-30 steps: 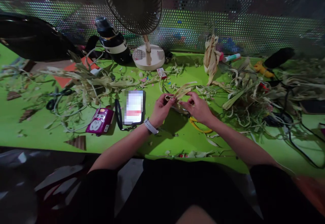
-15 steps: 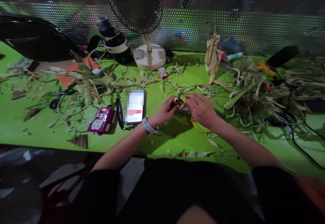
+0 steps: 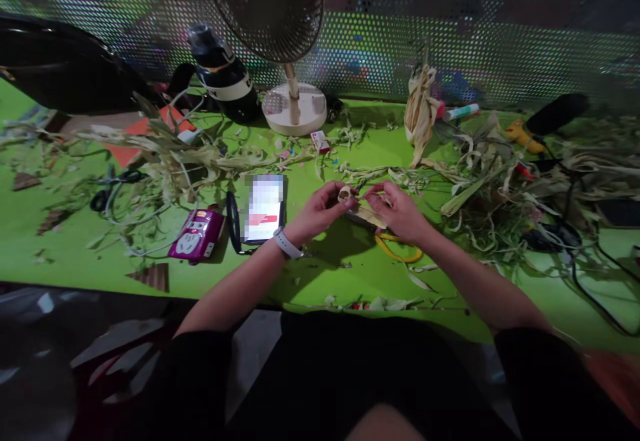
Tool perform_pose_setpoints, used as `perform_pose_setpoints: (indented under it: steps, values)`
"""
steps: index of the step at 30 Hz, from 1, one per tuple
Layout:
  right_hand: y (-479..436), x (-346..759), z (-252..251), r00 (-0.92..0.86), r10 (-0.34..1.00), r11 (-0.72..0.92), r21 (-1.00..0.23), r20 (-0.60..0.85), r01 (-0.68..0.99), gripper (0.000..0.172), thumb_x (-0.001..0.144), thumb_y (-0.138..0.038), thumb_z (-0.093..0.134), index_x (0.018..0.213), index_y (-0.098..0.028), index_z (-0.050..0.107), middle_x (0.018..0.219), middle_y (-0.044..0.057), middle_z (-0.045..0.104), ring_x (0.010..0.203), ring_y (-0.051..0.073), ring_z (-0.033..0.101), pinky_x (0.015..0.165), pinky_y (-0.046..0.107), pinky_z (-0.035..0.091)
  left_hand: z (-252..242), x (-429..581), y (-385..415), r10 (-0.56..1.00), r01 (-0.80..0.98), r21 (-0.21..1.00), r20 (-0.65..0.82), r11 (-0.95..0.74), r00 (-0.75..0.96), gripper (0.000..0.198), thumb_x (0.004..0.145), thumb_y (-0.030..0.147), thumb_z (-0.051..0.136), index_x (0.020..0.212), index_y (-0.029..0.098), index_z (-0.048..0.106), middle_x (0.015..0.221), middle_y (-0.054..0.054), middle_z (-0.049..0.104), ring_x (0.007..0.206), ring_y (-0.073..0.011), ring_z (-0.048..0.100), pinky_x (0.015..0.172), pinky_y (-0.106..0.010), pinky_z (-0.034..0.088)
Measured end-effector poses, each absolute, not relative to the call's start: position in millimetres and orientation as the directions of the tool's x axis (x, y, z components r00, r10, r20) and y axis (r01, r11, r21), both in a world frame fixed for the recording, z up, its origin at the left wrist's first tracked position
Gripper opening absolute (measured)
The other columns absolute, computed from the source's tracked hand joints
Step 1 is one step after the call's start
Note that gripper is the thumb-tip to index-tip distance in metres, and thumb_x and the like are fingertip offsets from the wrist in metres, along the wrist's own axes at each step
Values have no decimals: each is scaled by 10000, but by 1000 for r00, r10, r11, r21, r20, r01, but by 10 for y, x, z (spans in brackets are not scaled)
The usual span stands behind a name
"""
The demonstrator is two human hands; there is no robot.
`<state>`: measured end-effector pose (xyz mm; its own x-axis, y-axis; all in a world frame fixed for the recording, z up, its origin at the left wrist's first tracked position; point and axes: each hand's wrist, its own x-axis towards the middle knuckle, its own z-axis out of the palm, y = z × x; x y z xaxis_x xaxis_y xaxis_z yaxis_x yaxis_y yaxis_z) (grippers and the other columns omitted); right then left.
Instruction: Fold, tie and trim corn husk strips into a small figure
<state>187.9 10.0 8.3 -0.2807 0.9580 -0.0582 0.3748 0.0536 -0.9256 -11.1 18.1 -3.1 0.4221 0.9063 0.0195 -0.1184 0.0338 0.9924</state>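
My left hand (image 3: 319,214) is closed around a small pale roll (image 3: 345,194), which looks like curled corn husk; its open end faces me. To its right, my right hand (image 3: 399,209) has thumb and fingers pinched together close to the roll; what they grip is too small to tell. A flat pale husk piece (image 3: 369,217) shows below the hands, over a dark object that is mostly hidden. Just below my right hand, a yellow loop (image 3: 400,251) lies on the green table (image 3: 320,281).
Left of my hands are a phone (image 3: 264,209), a purple power strip (image 3: 197,235) and scissors (image 3: 107,194). Behind stand a fan (image 3: 294,109) and a dark bottle (image 3: 225,84). A husk bundle (image 3: 420,114) stands at the back; a husk heap (image 3: 495,207) and a yellow glue gun (image 3: 525,135) are right.
My hands have parted slightly at the fingertips, and the roll's open end shows more. The flat husk piece and the yellow loop are more exposed now.
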Motion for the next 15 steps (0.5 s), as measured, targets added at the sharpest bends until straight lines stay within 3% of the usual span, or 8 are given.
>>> perform_pose_setpoints:
  steps: [4, 8, 12, 15]
  values:
    - [174, 2034, 272, -502, 826, -93, -939, -259, 331, 454, 870, -477, 592, 1198, -178, 494, 559, -62, 586, 384, 89, 493, 366, 204, 379, -23, -183, 255, 893, -167, 969, -94, 184, 440, 377, 698, 382, 782, 936, 165, 586, 820, -10, 650, 675, -77, 572, 564, -182, 416]
    - [167, 2126, 457, -629, 686, -170, -921, -366, 350, 586, 822, -394, 667, 1315, -174, 438, 665, -11, 700, 387, 84, 532, 347, 189, 372, -44, -217, 296, 900, -192, 952, -140, 236, 414, 446, 652, 358, 815, 940, 184, 523, 765, 16, 664, 606, -63, 559, 515, -174, 395]
    - [161, 2155, 503, -556, 770, -165, -940, -313, 300, 699, 821, -275, 654, 1431, -187, 324, 642, -30, 707, 353, 79, 513, 349, 183, 394, -71, -230, 326, 894, -176, 947, -179, 270, 410, 443, 654, 339, 816, 929, 187, 503, 720, 22, 680, 554, -52, 542, 500, -169, 378]
    - [156, 2163, 493, -524, 819, -138, -967, -233, 215, 553, 838, -280, 646, 1345, -199, 444, 637, -28, 704, 383, 85, 554, 408, 197, 465, -88, -235, 339, 895, -163, 939, -220, 302, 389, 424, 649, 346, 817, 901, 181, 517, 750, 9, 698, 572, -52, 562, 509, -165, 374]
